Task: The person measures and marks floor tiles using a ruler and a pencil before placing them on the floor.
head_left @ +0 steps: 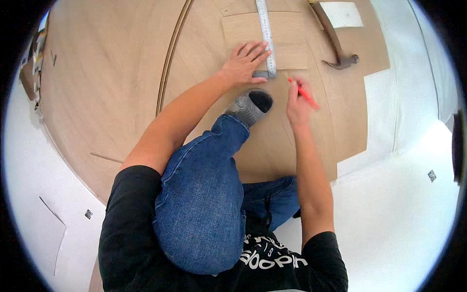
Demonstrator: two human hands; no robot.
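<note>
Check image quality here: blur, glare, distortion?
Head view: red marking tool smeared, right hand partly too; head view: left hand fairly sharp; head view: washed-out glare on the white surface, right; head view: wood flooring bows at left, corners black.

The square (pixel 265 29) looks metal, the pen (pixel 305 93) plastic, the boards (pixel 292 34) wood (matt, lightly grained), the jeans (pixel 199 219) denim.

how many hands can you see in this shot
2: the left hand, spread over a wooden board at the metal square, and the right hand, right of the square, gripping a red pen. No others show.
</note>
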